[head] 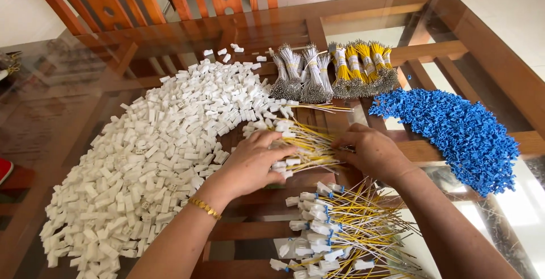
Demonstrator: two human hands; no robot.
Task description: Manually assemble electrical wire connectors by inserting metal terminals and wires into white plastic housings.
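both hands (250, 162) on yellow wires (309, 145), long axis left-right, connectors left

1. Left hand (250, 162): palm down, fingers spread and curled, resting just left of the yellow wire bundle (309, 145).
2. Right hand (372, 151): palm down, fingertips at the bundle's right end; grip probably pinched, partly hidden.
3. Both forearms bare, converging toward the bundle.

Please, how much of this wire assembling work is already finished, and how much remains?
Done: a small pile of finished wires with white and blue ends lies near the person. In hand: the left hand and right hand rest on loose yellow wires. Left: the big heap of white connectors, the blue pieces and the tied wire bundles, so most remains.
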